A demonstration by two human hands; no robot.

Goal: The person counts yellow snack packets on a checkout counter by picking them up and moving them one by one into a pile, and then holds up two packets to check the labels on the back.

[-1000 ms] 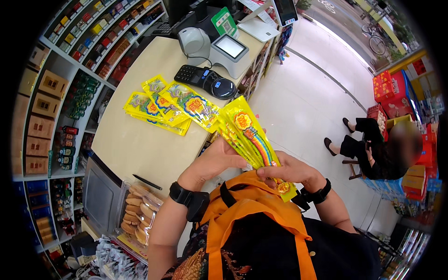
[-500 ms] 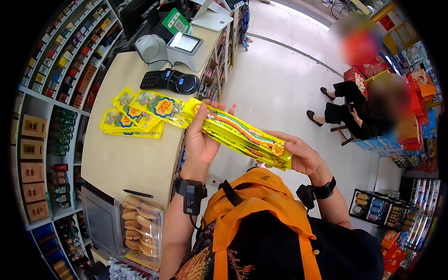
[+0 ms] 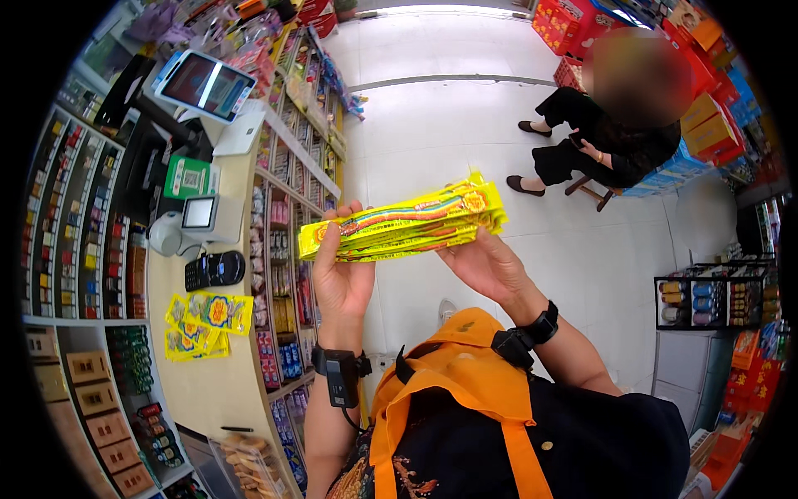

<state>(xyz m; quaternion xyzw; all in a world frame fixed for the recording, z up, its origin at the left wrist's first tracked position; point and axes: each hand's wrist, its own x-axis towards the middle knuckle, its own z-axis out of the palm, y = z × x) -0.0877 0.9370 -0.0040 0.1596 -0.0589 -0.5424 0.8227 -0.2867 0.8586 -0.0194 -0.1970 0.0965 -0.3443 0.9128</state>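
A stack of long, flat yellow candy packets (image 3: 399,224) with a rainbow stripe is held out in front of me. My left hand (image 3: 345,279) is closed around its left end, thumb on top and fingers behind. Toward the stack's right end, my right hand (image 3: 486,264) grips the lower edge; part of its fingers is hidden behind the packets. Several smaller yellow packets (image 3: 212,314) with a blue and red flower-shaped print lie overlapping on the counter (image 3: 195,387) to my left.
On the counter are a black payment terminal (image 3: 214,271), a white device with a small screen (image 3: 199,214), a pen (image 3: 238,429) and a clear box of pastries (image 3: 248,466). Sweet shelves (image 3: 278,274) line its side. A seated person (image 3: 619,154) is at the far right, near a wire rack (image 3: 706,301).
My view has turned to the right, and the stack has swung from slanting to nearly level. My right hand has shifted from its right end to the lower edge.
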